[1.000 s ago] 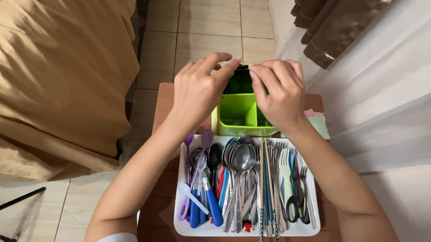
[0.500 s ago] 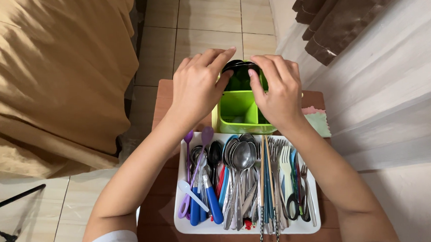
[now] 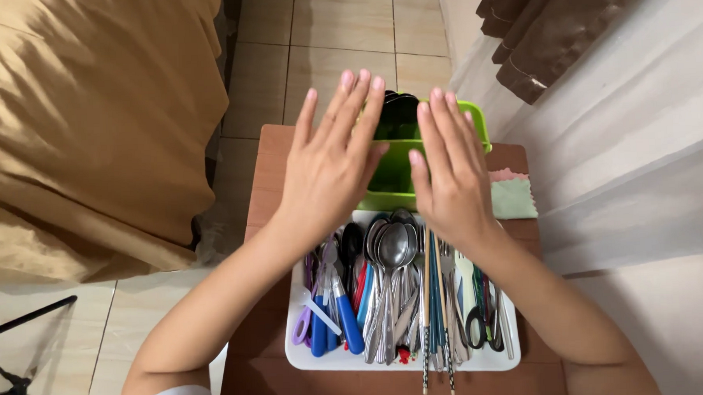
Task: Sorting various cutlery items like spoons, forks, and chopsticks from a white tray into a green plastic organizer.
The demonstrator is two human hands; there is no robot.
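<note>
My left hand [image 3: 331,163] and my right hand [image 3: 448,167] are both held flat, fingers stretched out, palms down above a green plastic cutlery holder [image 3: 477,127]. Neither hand holds anything. The holder stands on a small brown table [image 3: 261,185], and dark handles [image 3: 401,110] show inside its far compartment. Just in front of it, under my wrists, lies a white tray [image 3: 310,355] packed with metal spoons [image 3: 392,250], blue-handled utensils [image 3: 346,322], chopsticks and scissors [image 3: 477,325].
A green and pink cloth [image 3: 513,193] lies on the table right of the holder. A tan bedcover [image 3: 92,129] fills the left side, tiled floor [image 3: 338,34] runs beyond the table, and white and brown curtains [image 3: 621,110] hang at the right. A black stand leg [image 3: 13,322] lies lower left.
Both hands let go of the green holder's rim and opened flat above it. The holder now shows more between and beyond the fingers.
</note>
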